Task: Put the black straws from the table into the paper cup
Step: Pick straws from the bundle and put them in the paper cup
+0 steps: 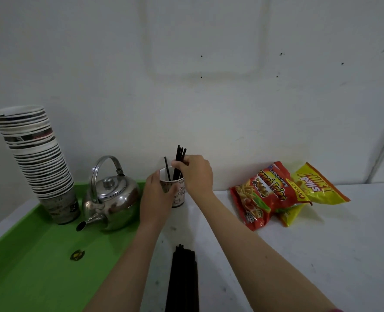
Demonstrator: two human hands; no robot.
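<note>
Head view: right hand (196,174) pinches straws (180,157) in cup (178,194)

I saw a printed white paper cup (177,192) upright on the white tabletop (299,255), several thin black straws (179,163) standing in it; a bundle of black straws (183,280) lay nearer.

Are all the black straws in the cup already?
No, a bundle of black straws lies on the table, while the right hand holds some in the paper cup.
</note>
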